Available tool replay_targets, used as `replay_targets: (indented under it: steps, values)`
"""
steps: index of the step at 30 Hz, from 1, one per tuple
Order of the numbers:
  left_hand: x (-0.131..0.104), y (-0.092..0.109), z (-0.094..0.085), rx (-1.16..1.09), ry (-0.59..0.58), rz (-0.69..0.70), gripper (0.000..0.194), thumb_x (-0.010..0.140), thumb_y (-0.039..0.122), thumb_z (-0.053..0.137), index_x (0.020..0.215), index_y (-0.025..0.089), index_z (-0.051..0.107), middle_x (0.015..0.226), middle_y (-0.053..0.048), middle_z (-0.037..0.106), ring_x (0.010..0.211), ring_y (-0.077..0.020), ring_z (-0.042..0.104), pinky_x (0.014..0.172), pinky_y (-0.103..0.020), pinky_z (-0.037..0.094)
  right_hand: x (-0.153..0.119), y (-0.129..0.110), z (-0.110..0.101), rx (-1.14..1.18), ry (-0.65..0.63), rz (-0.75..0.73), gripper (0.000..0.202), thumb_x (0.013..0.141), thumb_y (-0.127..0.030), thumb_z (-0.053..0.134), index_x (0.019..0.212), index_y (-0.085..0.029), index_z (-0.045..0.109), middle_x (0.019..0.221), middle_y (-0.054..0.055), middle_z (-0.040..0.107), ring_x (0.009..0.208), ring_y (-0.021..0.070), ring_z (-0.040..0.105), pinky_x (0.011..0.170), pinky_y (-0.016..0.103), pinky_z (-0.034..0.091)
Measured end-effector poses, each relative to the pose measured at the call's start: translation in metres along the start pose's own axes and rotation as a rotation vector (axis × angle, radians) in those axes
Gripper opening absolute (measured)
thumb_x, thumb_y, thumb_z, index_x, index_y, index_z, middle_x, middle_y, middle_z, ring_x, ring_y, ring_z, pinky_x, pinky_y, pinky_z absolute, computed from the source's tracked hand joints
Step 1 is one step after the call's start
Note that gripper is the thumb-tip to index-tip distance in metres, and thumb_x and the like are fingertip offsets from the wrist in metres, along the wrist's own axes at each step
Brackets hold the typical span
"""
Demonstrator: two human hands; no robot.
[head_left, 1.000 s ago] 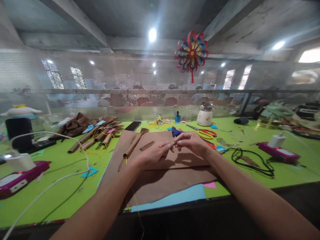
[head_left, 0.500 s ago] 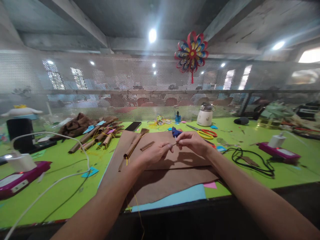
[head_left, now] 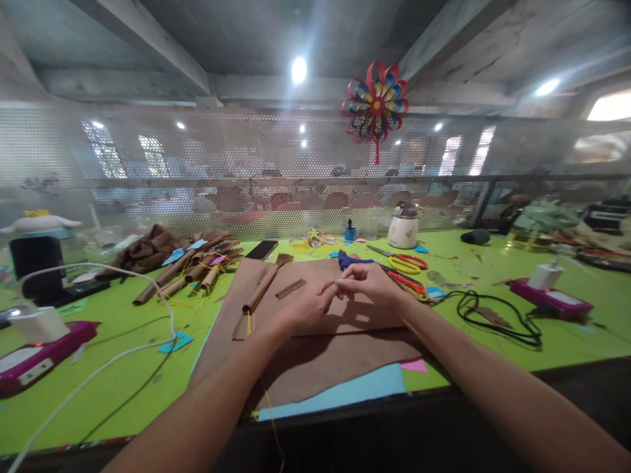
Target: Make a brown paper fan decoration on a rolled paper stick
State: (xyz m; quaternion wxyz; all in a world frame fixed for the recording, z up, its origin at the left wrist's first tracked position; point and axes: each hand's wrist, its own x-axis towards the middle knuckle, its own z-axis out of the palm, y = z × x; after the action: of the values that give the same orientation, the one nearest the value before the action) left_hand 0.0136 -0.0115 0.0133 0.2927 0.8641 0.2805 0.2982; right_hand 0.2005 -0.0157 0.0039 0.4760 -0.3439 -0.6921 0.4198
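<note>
My left hand [head_left: 315, 302] and my right hand [head_left: 367, 286] meet at their fingertips above brown sheets of paper [head_left: 276, 368]. Both are pinched closed around a thin stick-like piece, now mostly hidden by the fingers. Just behind my right hand lies a dark blue object [head_left: 348, 260], partly covered by it. A short brown strip [head_left: 290, 288] rests on the paper left of my fingers. Further left lies a longer rolled brown paper piece [head_left: 266, 286] with yellow thread hanging from its lower end.
Yellow-handled scissors [head_left: 405, 264] and an orange-handled tool [head_left: 410, 284] lie right of my hands. Several tied paper rolls [head_left: 200, 266] and a phone [head_left: 262, 249] are at the back left. A white bottle [head_left: 403, 226], black cord [head_left: 497, 322] and two power strips [head_left: 549, 297] flank the work.
My fingertips have come together, and the thin piece that showed between them is covered. My right hand has moved slightly left and down, uncovering more of the blue object and orange handle.
</note>
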Motion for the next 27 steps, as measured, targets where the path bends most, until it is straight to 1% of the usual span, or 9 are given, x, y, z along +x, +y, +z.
replay_targets:
  steps: [4, 6, 11, 13, 16, 19, 21, 25, 27]
  values:
    - [-0.001, -0.004, -0.001, 0.011, -0.005, 0.032, 0.026, 0.091, 0.033, 0.039, 0.079, 0.021, 0.059, 0.055, 0.001, 0.045, 0.06, -0.0164, 0.044, 0.066, -0.027, 0.035, 0.0, -0.003, 0.001, 0.007, 0.029, 0.01, 0.038, 0.068, -0.051, 0.075, 0.066, -0.014, 0.062, 0.056, 0.001, 0.062, 0.047, 0.0088, 0.05, 0.049, 0.024, 0.041]
    - [-0.001, -0.003, -0.003, 0.006, -0.025, 0.023, 0.026, 0.091, 0.034, 0.039, 0.08, 0.021, 0.059, 0.055, 0.002, 0.045, 0.059, -0.0161, 0.043, 0.064, -0.026, 0.034, 0.0, -0.004, 0.001, 0.021, 0.031, 0.034, 0.04, 0.067, -0.052, 0.075, 0.064, -0.014, 0.062, 0.053, 0.0, 0.06, 0.046, 0.0085, 0.049, 0.047, 0.023, 0.042]
    - [-0.003, 0.011, -0.008, -0.04, -0.086, -0.104, 0.031, 0.09, 0.04, 0.037, 0.076, 0.02, 0.056, 0.054, 0.002, 0.041, 0.053, -0.0147, 0.038, 0.057, -0.026, 0.031, 0.001, 0.001, -0.005, 0.079, 0.049, 0.115, 0.04, 0.064, -0.05, 0.078, 0.062, -0.013, 0.062, 0.05, -0.001, 0.058, 0.042, 0.008, 0.049, 0.044, 0.023, 0.041]
    - [-0.003, 0.015, -0.009, -0.047, -0.113, -0.131, 0.031, 0.089, 0.039, 0.036, 0.075, 0.02, 0.055, 0.054, 0.002, 0.04, 0.052, -0.0147, 0.037, 0.056, -0.026, 0.031, 0.002, 0.004, -0.007, 0.1, 0.059, 0.138, 0.04, 0.062, -0.049, 0.079, 0.061, -0.013, 0.061, 0.05, -0.002, 0.057, 0.041, 0.0074, 0.049, 0.043, 0.022, 0.041]
    - [-0.004, 0.015, -0.01, -0.009, -0.107, -0.089, 0.027, 0.086, 0.037, 0.04, 0.072, 0.02, 0.055, 0.056, 0.001, 0.044, 0.055, -0.0155, 0.041, 0.059, -0.026, 0.033, 0.002, 0.006, -0.008, 0.116, 0.065, 0.158, 0.04, 0.062, -0.049, 0.079, 0.061, -0.014, 0.06, 0.049, -0.003, 0.057, 0.041, 0.0071, 0.049, 0.042, 0.021, 0.04]
    - [-0.004, 0.01, -0.01, 0.051, -0.07, 0.014, 0.015, 0.079, 0.033, 0.051, 0.073, 0.02, 0.057, 0.069, -0.004, 0.056, 0.065, -0.0173, 0.047, 0.067, -0.026, 0.036, 0.003, 0.007, -0.007, 0.113, 0.07, 0.171, 0.041, 0.061, -0.05, 0.079, 0.06, -0.014, 0.06, 0.048, -0.003, 0.057, 0.039, 0.0068, 0.048, 0.041, 0.021, 0.038]
    - [-0.004, 0.007, -0.01, 0.089, -0.059, 0.056, 0.01, 0.076, 0.029, 0.054, 0.075, 0.02, 0.059, 0.073, -0.005, 0.059, 0.067, -0.0177, 0.047, 0.069, -0.027, 0.037, 0.003, 0.008, -0.006, 0.102, 0.085, 0.182, 0.041, 0.061, -0.05, 0.079, 0.059, -0.014, 0.059, 0.047, -0.003, 0.056, 0.038, 0.0065, 0.047, 0.04, 0.02, 0.038]
    - [-0.005, -0.001, -0.01, 0.136, -0.096, 0.054, 0.006, 0.072, 0.023, 0.056, 0.077, 0.021, 0.06, 0.062, -0.001, 0.052, 0.057, -0.0148, 0.04, 0.061, -0.026, 0.036, 0.003, 0.008, -0.007, 0.075, 0.105, 0.207, 0.04, 0.061, -0.049, 0.079, 0.058, -0.015, 0.058, 0.046, -0.003, 0.055, 0.038, 0.0064, 0.045, 0.039, 0.02, 0.036]
    - [-0.006, -0.004, -0.008, 0.077, -0.107, 0.006, 0.006, 0.072, 0.023, 0.058, 0.077, 0.021, 0.06, 0.057, 0.001, 0.049, 0.052, -0.0132, 0.038, 0.057, -0.025, 0.035, 0.003, 0.008, -0.009, 0.053, 0.114, 0.196, 0.04, 0.062, -0.05, 0.078, 0.058, -0.016, 0.057, 0.047, -0.003, 0.055, 0.039, 0.0064, 0.045, 0.039, 0.02, 0.036]
